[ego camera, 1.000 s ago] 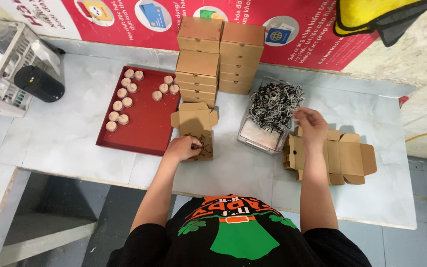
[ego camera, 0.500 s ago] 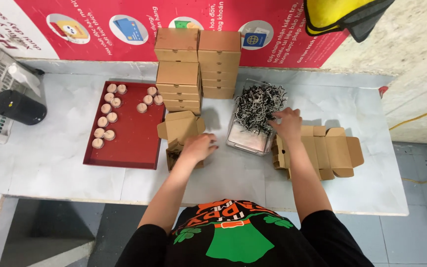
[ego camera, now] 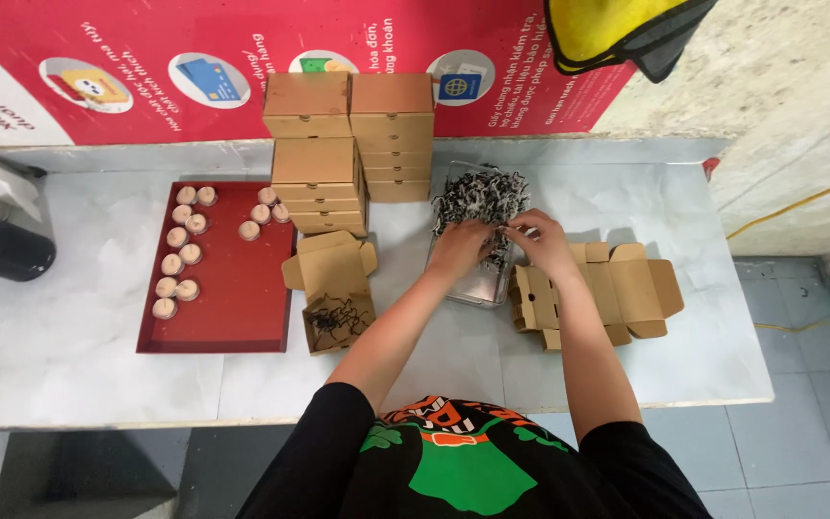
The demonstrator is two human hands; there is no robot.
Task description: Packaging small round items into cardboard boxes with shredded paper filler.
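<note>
The left hand point(ego camera: 460, 248) has been moved from the open box point(ego camera: 336, 309) to join the right hand point(ego camera: 542, 242); shredded paper point(ego camera: 480, 197) is pinched by both

Bare counter point(ego camera: 79, 365) lies open at 7 o'clock and at 1 o'clock, right of the clear tub point(ego camera: 477, 284). Stacked boxes point(ego camera: 353, 144) wall off 12 o'clock; flat cartons point(ego camera: 617, 288) crowd 3 o'clock; the open box point(ego camera: 336, 298) and red tray point(ego camera: 232, 308) block 9 o'clock.

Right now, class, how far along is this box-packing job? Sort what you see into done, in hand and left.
Done: closed cardboard boxes are stacked; the open box holds some shredded paper. In hand: left hand and right hand are in the clear tub of shredded paper. Left: round pieces on the red tray; unfolded boxes.
</note>
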